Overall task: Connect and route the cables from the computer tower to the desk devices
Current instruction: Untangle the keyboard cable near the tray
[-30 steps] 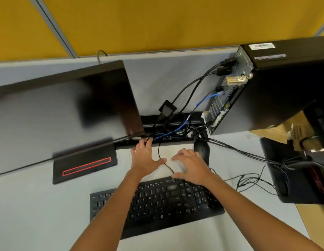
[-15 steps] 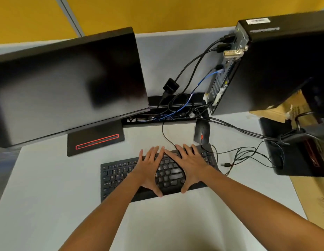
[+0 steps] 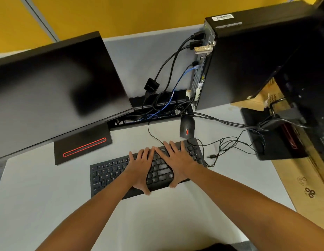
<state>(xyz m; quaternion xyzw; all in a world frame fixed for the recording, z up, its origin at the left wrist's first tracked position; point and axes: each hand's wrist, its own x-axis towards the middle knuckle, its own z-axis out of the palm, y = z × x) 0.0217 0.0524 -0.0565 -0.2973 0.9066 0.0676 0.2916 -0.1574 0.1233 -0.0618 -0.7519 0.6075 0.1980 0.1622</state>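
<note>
A black keyboard [image 3: 110, 173] lies on the white desk. My left hand [image 3: 141, 169] and my right hand [image 3: 177, 164] rest flat on its right half, fingers spread, holding nothing. Just beyond them sits a black mouse [image 3: 187, 128] with a red wheel. The computer tower [image 3: 248, 58] stands at the back right with its rear panel facing left. Black cables and a blue cable [image 3: 177, 84] run from that panel down into a black cable tray [image 3: 157, 104] behind the desk. A thin loose cable ends in a free USB plug [image 3: 212, 156] right of the keyboard.
A dark monitor [image 3: 54, 91] on a red-striped base [image 3: 83, 145] fills the left. A second black stand [image 3: 277, 138] with bundled cables stands at the right edge. Cardboard [image 3: 306, 187] lies at the far right. A yellow partition wall rises behind.
Both hands came back from the cable tray at the desk's rear and now lie flat on the keyboard. The keyboard has slid nearer to me. My view has pulled back and lifted.
</note>
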